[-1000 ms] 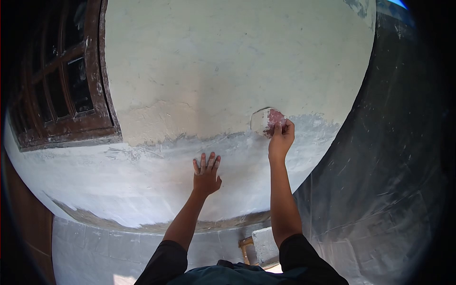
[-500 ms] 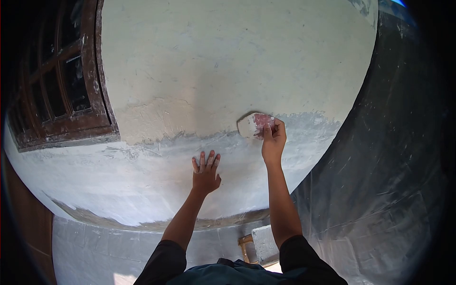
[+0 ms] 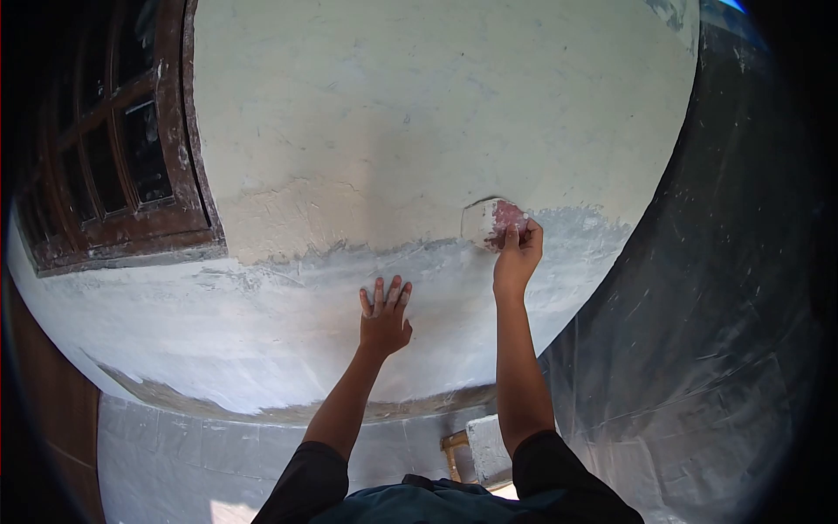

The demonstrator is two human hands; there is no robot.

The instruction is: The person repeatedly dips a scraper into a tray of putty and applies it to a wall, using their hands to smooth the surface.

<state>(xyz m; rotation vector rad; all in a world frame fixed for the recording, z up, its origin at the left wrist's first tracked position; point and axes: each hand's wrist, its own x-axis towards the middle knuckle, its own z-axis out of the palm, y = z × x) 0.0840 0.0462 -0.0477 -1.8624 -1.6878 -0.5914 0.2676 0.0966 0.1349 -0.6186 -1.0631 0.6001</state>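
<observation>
"In the head view, right of centre, what does the right hand point(image 3: 518, 251) hold?"

"An angular piece point(image 3: 496, 223), blotched dull red and white, pinched between thumb and fingers against the wall point(image 3: 349, 131), where flat cream meets ragged grey."

"And the left hand point(image 3: 384, 321)?"

"Spread open on the smoother white part, gripping nothing; a paned wooden window point(image 3: 112, 127) stands farther left."

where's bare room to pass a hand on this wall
Free: pale upper wall right of the window, above the flat tool; white band below the window, left of the left hand; the gap from that hand to the right hand. Crowded: where it grips the tool.
</observation>
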